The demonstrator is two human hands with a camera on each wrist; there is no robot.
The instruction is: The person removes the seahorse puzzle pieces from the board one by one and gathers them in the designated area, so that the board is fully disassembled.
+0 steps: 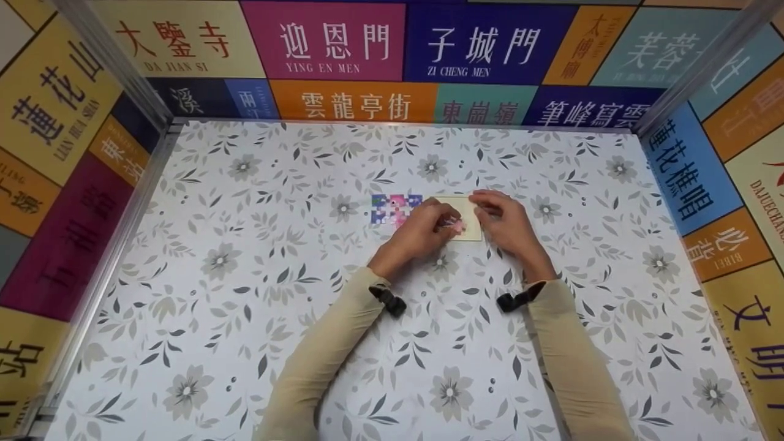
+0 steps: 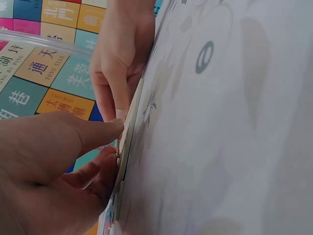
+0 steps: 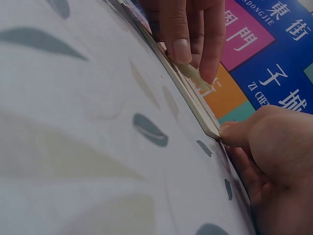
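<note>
A cream puzzle board [image 1: 470, 208] lies flat on the floral table [image 1: 245, 318]. My left hand [image 1: 418, 234] pinches a small pink puzzle piece [image 1: 457, 226] over the board's near part. In the right wrist view the left hand's fingertips [image 3: 182, 49] hold that pale piece [image 3: 195, 77] just above the board's edge [image 3: 188, 98]. My right hand [image 1: 507, 223] holds the board's right side, thumb [image 3: 234, 133] pressed to its near corner and a finger [image 2: 110, 100] on its far edge [image 2: 128, 134]. A patch of blue and pink puzzle pieces [image 1: 395, 208] lies just left of the board.
Walls of coloured sign panels [image 1: 343, 43] with metal corner posts [image 1: 110, 61] enclose the table on three sides. Both forearms wear tan sleeves [image 1: 324, 361] with black wrist straps [image 1: 392, 301].
</note>
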